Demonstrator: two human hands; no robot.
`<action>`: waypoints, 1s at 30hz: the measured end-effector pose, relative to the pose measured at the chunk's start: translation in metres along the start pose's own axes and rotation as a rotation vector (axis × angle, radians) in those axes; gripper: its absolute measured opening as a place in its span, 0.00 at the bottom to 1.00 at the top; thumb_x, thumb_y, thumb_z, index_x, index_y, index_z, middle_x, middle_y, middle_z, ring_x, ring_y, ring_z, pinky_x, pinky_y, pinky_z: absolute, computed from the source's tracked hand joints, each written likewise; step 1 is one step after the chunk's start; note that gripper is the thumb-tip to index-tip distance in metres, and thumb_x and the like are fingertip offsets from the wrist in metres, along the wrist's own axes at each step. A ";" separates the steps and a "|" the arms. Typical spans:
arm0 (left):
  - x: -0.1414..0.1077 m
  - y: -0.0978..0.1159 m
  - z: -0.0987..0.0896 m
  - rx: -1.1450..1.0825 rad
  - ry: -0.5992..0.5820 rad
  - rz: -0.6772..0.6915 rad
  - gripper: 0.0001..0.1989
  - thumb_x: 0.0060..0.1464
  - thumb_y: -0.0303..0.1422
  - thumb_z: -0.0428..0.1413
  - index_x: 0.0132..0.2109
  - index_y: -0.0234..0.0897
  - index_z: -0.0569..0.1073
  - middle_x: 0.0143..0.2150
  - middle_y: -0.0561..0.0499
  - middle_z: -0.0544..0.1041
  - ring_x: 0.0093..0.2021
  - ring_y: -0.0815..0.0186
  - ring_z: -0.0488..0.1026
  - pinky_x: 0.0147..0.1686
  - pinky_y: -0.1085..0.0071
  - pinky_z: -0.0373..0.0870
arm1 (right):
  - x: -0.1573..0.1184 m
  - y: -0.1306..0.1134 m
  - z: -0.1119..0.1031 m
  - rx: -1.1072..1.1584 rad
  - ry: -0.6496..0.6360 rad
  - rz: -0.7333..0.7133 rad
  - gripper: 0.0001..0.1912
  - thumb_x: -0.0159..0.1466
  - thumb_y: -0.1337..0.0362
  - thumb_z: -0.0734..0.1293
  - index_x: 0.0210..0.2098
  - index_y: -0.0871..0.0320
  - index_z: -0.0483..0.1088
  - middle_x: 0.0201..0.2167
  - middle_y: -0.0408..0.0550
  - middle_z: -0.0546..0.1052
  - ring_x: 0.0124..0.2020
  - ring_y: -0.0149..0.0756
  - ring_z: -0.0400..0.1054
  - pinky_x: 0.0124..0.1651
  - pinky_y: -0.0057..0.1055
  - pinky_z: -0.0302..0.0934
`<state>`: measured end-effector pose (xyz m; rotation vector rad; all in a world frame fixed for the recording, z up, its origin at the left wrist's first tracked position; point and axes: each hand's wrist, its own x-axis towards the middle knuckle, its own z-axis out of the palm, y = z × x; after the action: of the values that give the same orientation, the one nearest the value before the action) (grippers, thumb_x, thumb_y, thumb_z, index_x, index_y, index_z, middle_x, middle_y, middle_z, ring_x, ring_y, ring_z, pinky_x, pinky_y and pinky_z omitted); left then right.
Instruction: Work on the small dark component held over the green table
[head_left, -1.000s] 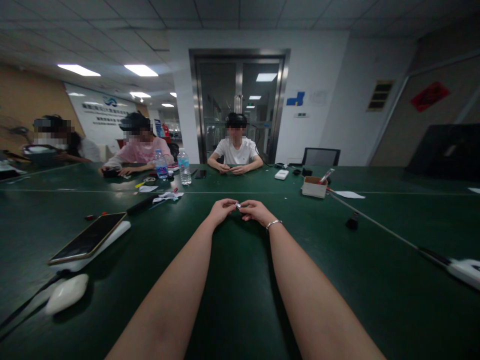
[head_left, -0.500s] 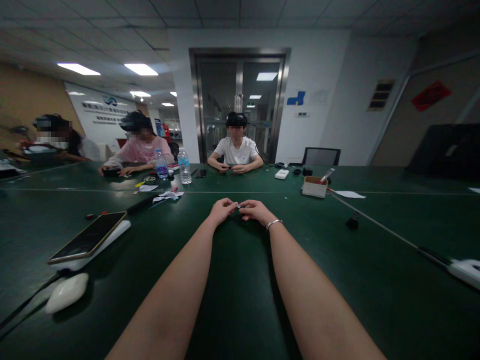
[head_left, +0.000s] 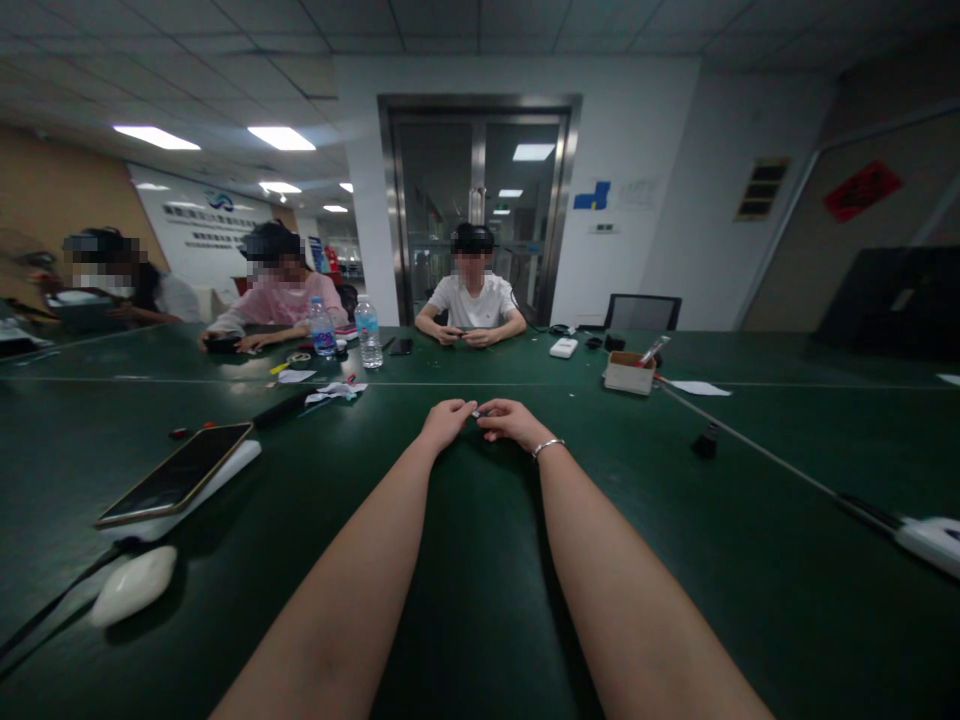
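My left hand [head_left: 448, 424] and my right hand [head_left: 513, 424] meet fingertip to fingertip over the green table [head_left: 480, 560]. Between them is a small whitish piece [head_left: 476, 414], too small to name. Both hands pinch at it with closed fingers, and most of it is hidden by them. A silver bracelet [head_left: 549, 448] circles my right wrist.
On the left lie a phone [head_left: 180, 470] on a white stand and a white rounded case [head_left: 135, 587]. Two water bottles [head_left: 368, 335] stand farther back. To the right are a small box [head_left: 628, 374], a black binder clip [head_left: 705, 441] and a cable. Several people sit across.
My left hand has turned slightly, its fingers now more drawn together at the small piece. My right hand stays almost in place.
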<state>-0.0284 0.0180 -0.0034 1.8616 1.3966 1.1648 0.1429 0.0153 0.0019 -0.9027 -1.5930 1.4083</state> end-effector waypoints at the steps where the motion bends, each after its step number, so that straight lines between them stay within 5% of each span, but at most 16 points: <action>1: -0.001 0.002 -0.001 0.021 -0.002 0.001 0.23 0.48 0.52 0.49 0.22 0.36 0.69 0.18 0.55 0.65 0.21 0.69 0.62 0.23 0.73 0.55 | 0.000 0.000 0.000 0.003 -0.011 -0.003 0.13 0.52 0.71 0.72 0.36 0.63 0.70 0.19 0.39 0.72 0.17 0.23 0.67 0.22 0.17 0.66; 18: -0.008 0.010 0.000 0.105 -0.026 -0.017 0.31 0.50 0.57 0.43 0.21 0.35 0.71 0.18 0.51 0.68 0.21 0.66 0.65 0.24 0.71 0.55 | -0.002 -0.003 0.001 0.032 -0.001 0.001 0.10 0.52 0.73 0.71 0.35 0.63 0.69 0.21 0.41 0.74 0.17 0.23 0.67 0.20 0.17 0.65; 26: -0.006 0.007 -0.001 -0.341 -0.049 -0.007 0.19 0.51 0.42 0.52 0.48 0.39 0.70 0.40 0.48 0.75 0.33 0.69 0.72 0.28 0.76 0.63 | -0.002 -0.003 0.002 0.095 0.073 -0.001 0.09 0.54 0.73 0.70 0.35 0.62 0.68 0.22 0.41 0.73 0.18 0.24 0.68 0.20 0.17 0.66; 30: -0.008 0.009 -0.005 -0.366 -0.092 0.064 0.19 0.46 0.37 0.57 0.46 0.35 0.73 0.41 0.45 0.76 0.38 0.65 0.72 0.31 0.74 0.65 | 0.000 -0.001 0.001 0.093 0.075 -0.001 0.10 0.54 0.72 0.70 0.35 0.62 0.69 0.22 0.42 0.73 0.18 0.24 0.68 0.20 0.17 0.66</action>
<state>-0.0293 0.0067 0.0039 1.6838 1.0013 1.2533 0.1422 0.0144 0.0030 -0.8894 -1.4604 1.4190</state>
